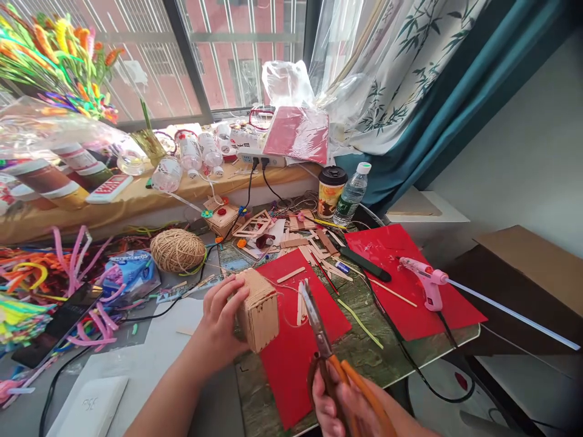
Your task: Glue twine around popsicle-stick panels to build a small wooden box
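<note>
My left hand (226,312) is closed around a small box made of wooden craft sticks (262,318), tilted above the red sheet (291,364). Twine runs along the box's upper edge, and a thin loose strand (286,288) loops from it toward the right. In my right hand (337,400) is a pair of scissors (324,346) with orange and brown handles. Their blades point up and away from me, near the strand but apart from the box. Two or three loose craft sticks (290,275) lie on the red sheet beyond the box.
A ball of twine (178,250) sits behind my left hand. On the right, a pink glue gun (426,282) rests on another red sheet (387,243). Craft sticks are heaped at the back, near a paper cup (331,197) and a water bottle (351,197). Pipe cleaners (27,315) crowd the left.
</note>
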Demonstrator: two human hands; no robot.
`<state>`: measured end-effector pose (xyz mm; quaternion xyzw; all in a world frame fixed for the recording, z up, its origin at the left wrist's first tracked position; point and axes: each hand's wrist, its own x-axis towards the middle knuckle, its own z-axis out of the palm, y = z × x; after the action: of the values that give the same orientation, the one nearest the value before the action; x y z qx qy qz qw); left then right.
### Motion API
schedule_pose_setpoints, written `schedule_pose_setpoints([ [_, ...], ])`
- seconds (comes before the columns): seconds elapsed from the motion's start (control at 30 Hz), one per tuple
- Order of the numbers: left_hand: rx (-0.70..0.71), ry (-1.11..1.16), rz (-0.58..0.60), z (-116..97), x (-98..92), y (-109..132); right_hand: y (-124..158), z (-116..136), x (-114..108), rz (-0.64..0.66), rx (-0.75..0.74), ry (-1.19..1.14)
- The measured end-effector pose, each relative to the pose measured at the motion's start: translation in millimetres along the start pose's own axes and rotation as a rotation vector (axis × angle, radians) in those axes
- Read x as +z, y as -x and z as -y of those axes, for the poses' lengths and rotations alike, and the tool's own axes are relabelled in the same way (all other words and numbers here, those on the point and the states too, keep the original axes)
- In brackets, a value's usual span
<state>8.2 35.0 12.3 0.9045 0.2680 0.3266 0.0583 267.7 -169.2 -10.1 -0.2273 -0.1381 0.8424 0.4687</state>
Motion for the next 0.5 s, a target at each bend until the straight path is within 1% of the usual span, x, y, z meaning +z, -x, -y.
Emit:
schedule_pose_setpoints([
  [0.13,0.043,-0.093,-0.053,2.7,3.5,0.7,-16.9,-12.4,5.3,0.010,0.030,0.109],
  [0.27,0.039,-0.131,-0.093,5.7,3.2,0.9,-31.0,-27.3,-0.2,0.040,0.082,0.213],
  [0.33,0.030,-0.130,-0.087,7.3,3.7,1.1,-32.4,-31.7,-1.2,0.004,0.089,0.239],
  [0.5,0.015,-0.117,-0.062,11.0,5.4,1.8,-28.8,-30.6,6.4,-0.109,0.018,0.247],
])
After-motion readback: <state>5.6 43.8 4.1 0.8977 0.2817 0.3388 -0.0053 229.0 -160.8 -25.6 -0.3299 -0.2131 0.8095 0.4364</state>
